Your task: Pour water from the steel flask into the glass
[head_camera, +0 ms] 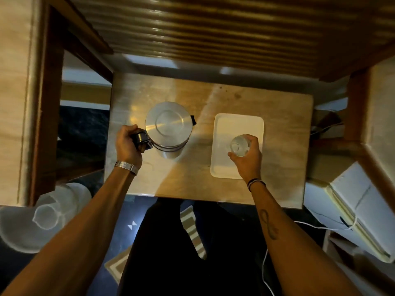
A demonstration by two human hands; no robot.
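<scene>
The steel flask [168, 127] stands upright on the left half of a small wooden table [192, 180], lid on, its black spout pointing right. My left hand [127, 144] is closed around the flask's black handle [142, 138] on its left side. A clear glass [239, 145] stands upright on a white rectangular tray [233, 124] on the right half of the table. My right hand [248, 159] grips the glass from the near side, fingers wrapped around its rim and wall. I cannot tell how much water the glass holds.
A wooden slatted panel [213, 28] rises behind the table. Wooden frames [42, 103] flank both sides. A pale plastic container [42, 214] sits on the floor at lower left, boxes and a white cable [265, 265] at lower right. My dark-clothed legs are below the table edge.
</scene>
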